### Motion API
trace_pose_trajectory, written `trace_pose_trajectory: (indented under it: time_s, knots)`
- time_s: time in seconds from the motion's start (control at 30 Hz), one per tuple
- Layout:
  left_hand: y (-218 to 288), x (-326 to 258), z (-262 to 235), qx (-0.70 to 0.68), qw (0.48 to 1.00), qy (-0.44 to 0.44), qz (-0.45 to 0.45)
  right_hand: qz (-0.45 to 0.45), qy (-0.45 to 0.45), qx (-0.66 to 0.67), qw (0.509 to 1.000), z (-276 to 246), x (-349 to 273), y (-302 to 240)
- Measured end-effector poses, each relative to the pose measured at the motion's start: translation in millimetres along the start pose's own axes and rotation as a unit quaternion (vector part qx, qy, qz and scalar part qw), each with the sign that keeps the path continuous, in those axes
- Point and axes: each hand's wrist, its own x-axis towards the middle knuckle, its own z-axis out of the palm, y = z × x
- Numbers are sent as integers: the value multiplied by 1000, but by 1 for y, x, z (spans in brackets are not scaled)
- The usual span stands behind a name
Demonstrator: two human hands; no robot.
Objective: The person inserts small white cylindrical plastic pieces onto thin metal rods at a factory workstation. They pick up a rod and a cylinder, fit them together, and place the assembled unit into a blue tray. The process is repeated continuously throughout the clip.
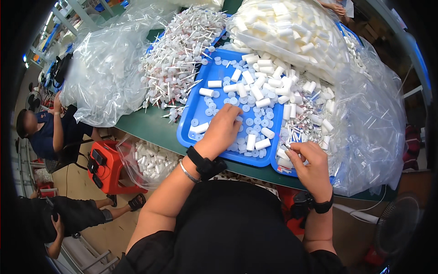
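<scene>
My left hand (222,130) reaches over a blue tray (213,71), its fingers bent and closed among translucent round discs (261,122). Whatever sits between those fingertips is hidden. White cylinders (257,93) lie loose in the same tray, most of them toward its far right side. To the right, my right hand (314,165) pinches thumb and forefinger together around something too small to make out. It hovers at the near end of a second blue tray (274,160), beside a heap of thin metallic pieces (299,124) mixed with more white cylinders.
A big clear bag of white cylinders (292,29) rests behind the trays. Stick-and-disc parts (175,59) heap up at the far left, beside clear plastic sheeting (107,68). More plastic (369,123) drapes at right. A red stool (109,166) and two people are off to the left.
</scene>
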Motion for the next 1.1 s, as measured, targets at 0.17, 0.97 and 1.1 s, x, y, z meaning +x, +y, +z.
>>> trace_pose_trajectory:
  time_s: [0.17,0.97,1.1]
  knots:
    - [15,6,-11,-84,995,-15,-45,1,-1,0,1000,-1,2,-2]
    - [50,-39,2,-785,512,-142,-318,-36,-13,-19,999,-30,-12,16]
    - [51,-47,-11,-786,508,-73,-346,39,-6,-63,997,-91,-48,26]
